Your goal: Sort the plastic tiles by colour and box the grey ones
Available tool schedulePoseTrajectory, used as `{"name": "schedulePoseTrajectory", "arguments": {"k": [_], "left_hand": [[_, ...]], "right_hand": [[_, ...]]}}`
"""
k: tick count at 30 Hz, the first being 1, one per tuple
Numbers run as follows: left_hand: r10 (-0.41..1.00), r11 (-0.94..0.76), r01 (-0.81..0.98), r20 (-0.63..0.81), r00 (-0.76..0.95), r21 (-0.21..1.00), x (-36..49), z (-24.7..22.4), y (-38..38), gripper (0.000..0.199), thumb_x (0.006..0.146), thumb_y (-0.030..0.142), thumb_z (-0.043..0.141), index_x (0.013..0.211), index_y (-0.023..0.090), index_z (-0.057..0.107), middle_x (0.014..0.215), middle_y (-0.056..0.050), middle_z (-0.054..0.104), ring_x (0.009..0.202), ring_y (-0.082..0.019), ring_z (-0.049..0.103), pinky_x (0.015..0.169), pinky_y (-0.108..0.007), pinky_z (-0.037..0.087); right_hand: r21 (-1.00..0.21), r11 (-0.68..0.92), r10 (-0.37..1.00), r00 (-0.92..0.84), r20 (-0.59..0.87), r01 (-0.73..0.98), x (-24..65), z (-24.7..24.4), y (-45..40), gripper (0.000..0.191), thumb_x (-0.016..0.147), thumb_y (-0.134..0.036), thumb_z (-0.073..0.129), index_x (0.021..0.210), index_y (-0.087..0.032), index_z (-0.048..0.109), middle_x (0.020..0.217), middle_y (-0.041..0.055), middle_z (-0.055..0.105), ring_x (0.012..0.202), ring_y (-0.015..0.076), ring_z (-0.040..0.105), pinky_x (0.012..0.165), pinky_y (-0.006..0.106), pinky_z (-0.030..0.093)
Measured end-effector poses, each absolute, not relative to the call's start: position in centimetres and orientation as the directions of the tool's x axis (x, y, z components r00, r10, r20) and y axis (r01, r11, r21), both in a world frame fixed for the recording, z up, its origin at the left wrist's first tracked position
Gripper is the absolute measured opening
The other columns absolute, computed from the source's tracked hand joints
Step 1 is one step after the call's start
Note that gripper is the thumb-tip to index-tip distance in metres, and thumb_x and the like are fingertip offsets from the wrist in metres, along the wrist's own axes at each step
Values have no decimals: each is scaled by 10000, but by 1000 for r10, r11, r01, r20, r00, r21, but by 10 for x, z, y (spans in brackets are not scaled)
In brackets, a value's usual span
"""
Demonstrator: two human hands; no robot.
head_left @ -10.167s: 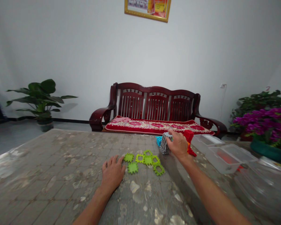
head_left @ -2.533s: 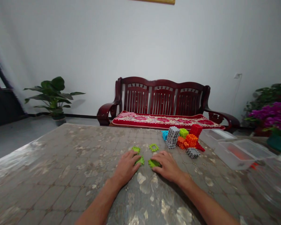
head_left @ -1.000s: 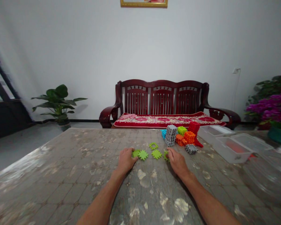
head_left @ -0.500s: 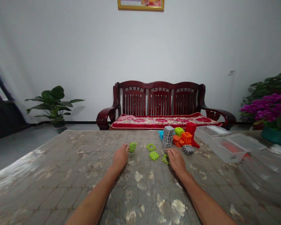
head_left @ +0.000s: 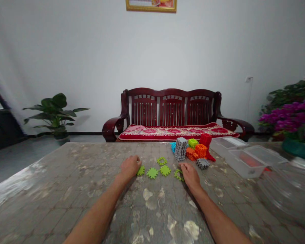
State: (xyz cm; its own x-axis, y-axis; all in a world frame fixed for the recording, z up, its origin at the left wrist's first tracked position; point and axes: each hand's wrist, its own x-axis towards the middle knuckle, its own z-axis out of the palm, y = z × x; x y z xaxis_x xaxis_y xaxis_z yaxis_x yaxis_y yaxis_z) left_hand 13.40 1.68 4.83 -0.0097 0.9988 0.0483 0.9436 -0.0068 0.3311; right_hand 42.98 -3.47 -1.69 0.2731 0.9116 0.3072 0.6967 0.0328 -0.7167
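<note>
My left hand point(head_left: 130, 166) rests low over the table, fingers curled on a green toothed interlocking tile point(head_left: 141, 170) partly hidden by them. My right hand point(head_left: 191, 173) is closed at the right edge of a hollow green frame piece point(head_left: 178, 175), its thumb and index finger together. Between the hands lie a flat solid green tile point(head_left: 152, 173), a second solid tile point(head_left: 165, 170) and, behind them, a green hollow piece point(head_left: 162, 161).
Beyond my right hand stand a grey stack point(head_left: 181, 149), orange stacks point(head_left: 200, 150), a red stack point(head_left: 205, 139) and a short grey stack point(head_left: 202, 164). Clear plastic boxes point(head_left: 245, 166) sit at right, near purple flowers point(head_left: 295, 115). A wooden bench point(head_left: 171, 110) is behind the table point(head_left: 73, 169).
The green stack upright at my left hand is gone from there; a solid green tile now lies flat between the hands, another beside my left fingers. My right hand has barely moved.
</note>
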Motion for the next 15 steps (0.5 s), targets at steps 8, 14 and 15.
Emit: {"name": "schedulePoseTrajectory", "arguments": {"k": [8,14,15], "left_hand": [[984,-176,913,60,166,367,215,41,31,445,842,446,690,1211,196,700,1264,-118,700,1190,-247,632,977,-281,453],[993,-110,919,-2,120,379,233,31,47,548,679,413,832,1146,164,690,1243,-145,701,1146,-283,656,891,-288,480],[993,-103,915,-7,115,390,233,30,50,572,663,403,843,1153,163,675,1226,-135,710,1117,-271,667,858,-275,482]], "right_hand": [[-728,13,904,303,302,686,428,-15,-35,414,933,-336,388,1021,-199,768,1114,85,751,1070,216,663,952,287,451],[-733,-23,906,324,272,680,427,-12,-35,408,934,-332,397,1027,-201,771,1083,76,762,1046,213,674,907,277,460],[-728,-25,907,322,272,685,427,-12,-35,406,934,-332,399,1027,-202,772,1081,74,763,1043,213,675,901,277,460]]}}
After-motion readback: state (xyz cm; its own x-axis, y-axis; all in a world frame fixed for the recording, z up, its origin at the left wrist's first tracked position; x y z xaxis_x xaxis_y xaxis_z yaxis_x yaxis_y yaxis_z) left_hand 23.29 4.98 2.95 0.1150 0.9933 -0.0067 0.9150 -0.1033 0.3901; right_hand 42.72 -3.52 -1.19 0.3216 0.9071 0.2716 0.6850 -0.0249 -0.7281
